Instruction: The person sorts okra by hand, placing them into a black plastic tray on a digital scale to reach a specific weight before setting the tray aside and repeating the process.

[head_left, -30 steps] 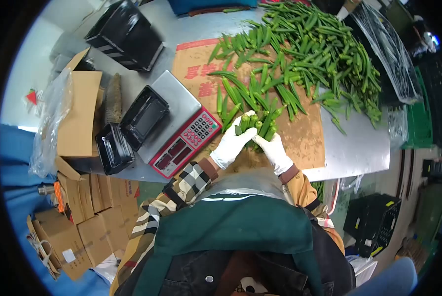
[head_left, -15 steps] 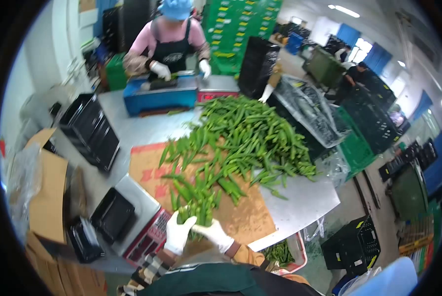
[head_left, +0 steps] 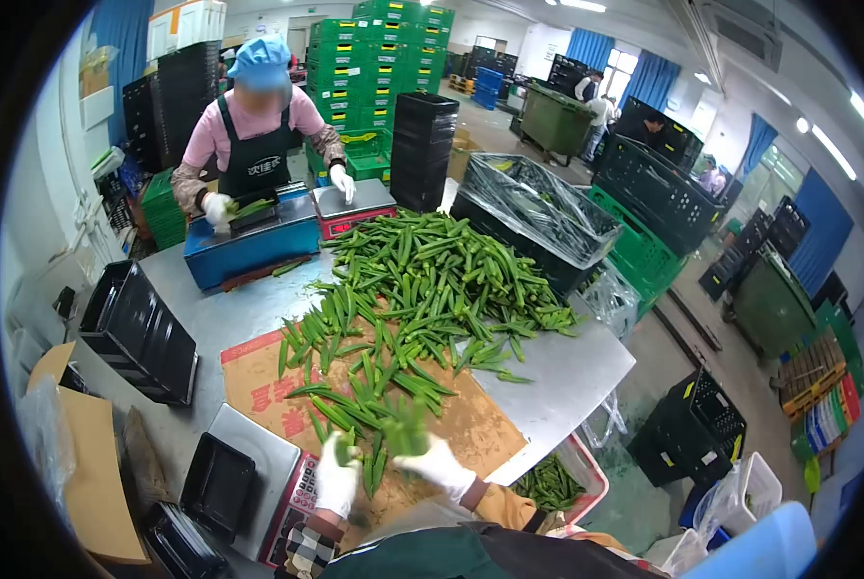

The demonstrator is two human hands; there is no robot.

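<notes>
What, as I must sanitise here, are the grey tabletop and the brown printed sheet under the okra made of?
Grey tabletop: likely stainless steel, brushed; dull even sheen, thin edge. Brown printed sheet: seemingly cardboard, matt; red print, scuffed pale patches.

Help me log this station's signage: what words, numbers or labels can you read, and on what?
Nothing reads clearly enough to quote.
Cardboard: red printed characters, upside down and blurred.
Apron: white characters, too small to read.
Scale: keypad marks, too small to read.
Green crates: white labels, unreadable.
</notes>
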